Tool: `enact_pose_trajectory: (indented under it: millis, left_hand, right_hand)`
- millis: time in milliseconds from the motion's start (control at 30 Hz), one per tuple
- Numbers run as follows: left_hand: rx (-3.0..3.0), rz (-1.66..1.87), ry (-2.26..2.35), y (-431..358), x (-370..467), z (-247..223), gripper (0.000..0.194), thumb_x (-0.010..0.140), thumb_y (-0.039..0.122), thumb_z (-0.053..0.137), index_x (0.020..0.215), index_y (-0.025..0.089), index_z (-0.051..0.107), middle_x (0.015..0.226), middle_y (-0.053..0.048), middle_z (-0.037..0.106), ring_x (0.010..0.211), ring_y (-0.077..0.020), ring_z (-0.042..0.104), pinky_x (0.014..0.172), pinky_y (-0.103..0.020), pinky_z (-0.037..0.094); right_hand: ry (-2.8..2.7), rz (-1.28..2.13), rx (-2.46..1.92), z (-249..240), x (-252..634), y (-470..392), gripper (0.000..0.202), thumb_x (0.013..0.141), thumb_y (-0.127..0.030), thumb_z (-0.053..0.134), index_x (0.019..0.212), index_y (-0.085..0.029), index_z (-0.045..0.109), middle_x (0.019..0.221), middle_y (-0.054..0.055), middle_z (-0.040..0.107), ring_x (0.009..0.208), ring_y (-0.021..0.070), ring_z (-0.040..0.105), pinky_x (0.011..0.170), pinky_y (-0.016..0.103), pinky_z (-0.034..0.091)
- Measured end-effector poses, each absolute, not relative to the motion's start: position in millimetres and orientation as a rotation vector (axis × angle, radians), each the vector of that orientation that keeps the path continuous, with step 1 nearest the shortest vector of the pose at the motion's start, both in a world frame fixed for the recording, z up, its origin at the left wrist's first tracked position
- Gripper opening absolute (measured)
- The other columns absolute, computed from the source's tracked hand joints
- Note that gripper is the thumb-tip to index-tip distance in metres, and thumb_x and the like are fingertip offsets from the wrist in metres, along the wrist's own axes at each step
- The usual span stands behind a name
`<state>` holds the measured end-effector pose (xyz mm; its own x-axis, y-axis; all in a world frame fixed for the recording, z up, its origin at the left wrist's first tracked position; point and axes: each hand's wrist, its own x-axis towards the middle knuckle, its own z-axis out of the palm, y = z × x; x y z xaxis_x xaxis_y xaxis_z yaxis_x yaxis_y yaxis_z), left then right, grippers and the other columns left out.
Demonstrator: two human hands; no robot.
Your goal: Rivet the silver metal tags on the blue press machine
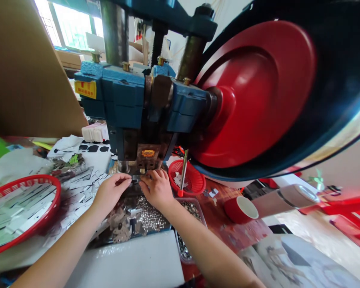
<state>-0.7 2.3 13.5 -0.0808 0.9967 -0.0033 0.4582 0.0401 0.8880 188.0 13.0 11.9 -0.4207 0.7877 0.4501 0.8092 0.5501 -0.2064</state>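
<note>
Under the head of a blue press, both of my hands meet at a small dark flat piece. The thumb and forefinger of my left hand pinch its left end. My right hand has its fingers closed over the right end, and its fingertips partly hide the piece. Just above the fingers sits the press's tool block. In front of the hands lie flat grey metal parts and a heap of small shiny metal bits.
Left of me stands a red basket of flat strips, with more white pieces scattered beside it. To the right are a small red basket, a clear tub, a red cup and a big red flywheel.
</note>
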Motion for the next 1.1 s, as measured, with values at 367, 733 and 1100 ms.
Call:
enact_pose_trajectory:
  millis: [367,733,1100]
  left_hand:
    - [1.632,0.934,1.715,20.1,19.0,16.9,0.033,0.078,0.045,0.052,0.093,0.021,0.068,0.097,-0.005,0.073,0.089,-0.0235,0.066,0.081,-0.035,0.048]
    - [1.787,0.954,1.740,32.4,19.1,2.8,0.026,0.076,0.039,0.053,0.085,0.021,0.070,0.096,-0.005,0.071,0.096,-0.0239,0.063,0.091,-0.036,0.044]
    - [1.821,1.021,1.726,36.4,21.9,-5.8,0.026,0.077,0.034,0.051,0.091,0.021,0.068,0.100,-0.005,0.069,0.100,-0.0230,0.061,0.096,-0.036,0.043]
  right_hand:
    - [-2.074,0.181,-1.206,-0.8,192.3,11.2,0.026,0.092,-0.028,0.050,0.115,-0.021,0.062,0.115,0.006,0.063,0.108,0.0202,0.052,0.097,0.038,0.040]
    - [-2.153,0.149,-1.217,1.1,194.4,15.2,0.023,0.092,-0.031,0.051,0.109,-0.026,0.066,0.114,0.003,0.063,0.113,0.0207,0.050,0.102,0.040,0.037]
    - [-2.234,0.067,-1.268,8.6,190.8,12.1,0.026,0.090,-0.036,0.054,0.113,-0.028,0.063,0.117,0.004,0.063,0.119,0.0244,0.047,0.107,0.048,0.031]
